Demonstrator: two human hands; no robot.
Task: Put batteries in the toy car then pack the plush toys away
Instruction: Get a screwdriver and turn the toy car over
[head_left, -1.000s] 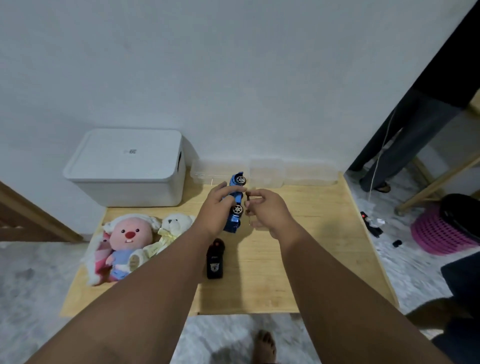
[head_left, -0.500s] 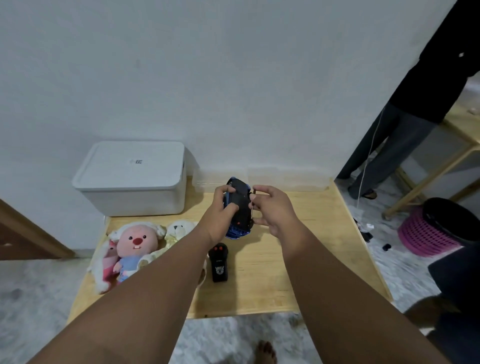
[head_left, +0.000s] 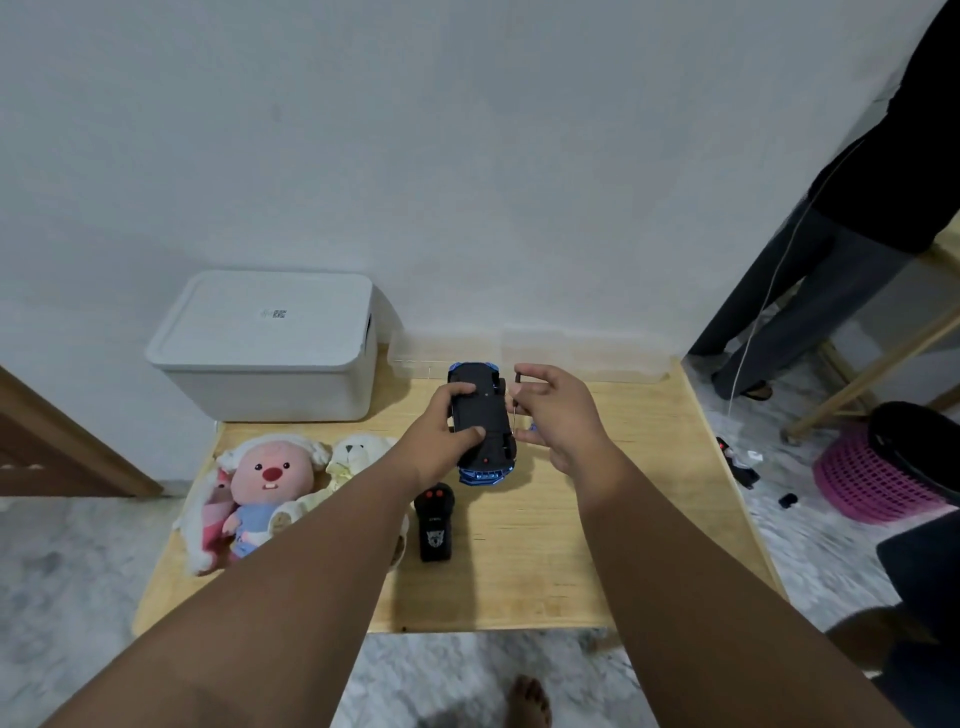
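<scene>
One toy car (head_left: 480, 415), underside up, lengthwise away.

Looks like a room in a home, a plain living or play corner. Low wooden surface (head_left: 571, 545) pushed against a bare white wall (head_left: 467, 156), standing on pale marbled floor tiles (head_left: 62, 571). On that surface: a lidded white storage box (head_left: 270, 343) at the far left corner, plush toys (head_left: 270, 483) heaped just in front of the box, a black remote control (head_left: 435, 522) near the middle. To the right of the surface: a pink plastic basket (head_left: 872, 483) on the floor, small clutter (head_left: 737, 462) scattered between the two, a wooden furniture frame (head_left: 857, 384) behind. Bare foot (head_left: 530, 701) on the tiles near the front edge; another person's legs (head_left: 795, 312) by the wall.
</scene>
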